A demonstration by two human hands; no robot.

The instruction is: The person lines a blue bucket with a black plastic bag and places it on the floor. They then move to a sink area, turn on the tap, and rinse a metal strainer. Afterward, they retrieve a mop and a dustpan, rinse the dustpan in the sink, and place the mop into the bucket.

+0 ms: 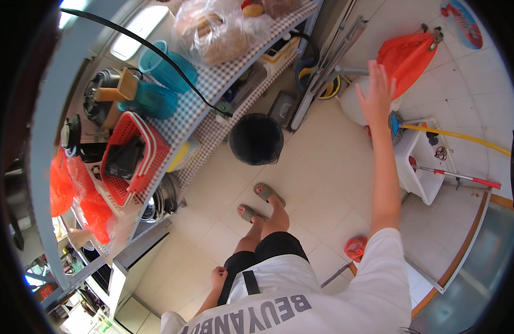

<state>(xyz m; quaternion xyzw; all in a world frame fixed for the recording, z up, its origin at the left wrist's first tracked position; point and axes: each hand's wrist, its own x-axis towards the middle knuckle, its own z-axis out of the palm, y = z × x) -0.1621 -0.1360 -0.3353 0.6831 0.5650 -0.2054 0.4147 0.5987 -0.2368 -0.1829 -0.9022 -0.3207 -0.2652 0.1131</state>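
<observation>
My right hand [376, 94] is raised at the end of an outstretched arm, fingers spread and holding nothing. It is beside a red plastic bag [407, 60] hanging on the tiled wall; whether they touch is not clear. My left hand [219, 276] hangs low beside my black shorts [282, 246], its fingers partly curled, and no object shows in it. A black-lined waste bin [257, 140] stands on the floor beyond my feet. Right of my right forearm, a mop with a yellow handle [457, 134] leans near a white plastic basin [419, 167].
On the left, a shelf with a checked cover [215, 89] bears teal containers [167, 69], red baskets [133, 158] and a clear bag of food [223, 37]. Long-handled cleaning tools [323, 75] lean beyond the bin. A small red bag [356, 248] lies on the floor at right.
</observation>
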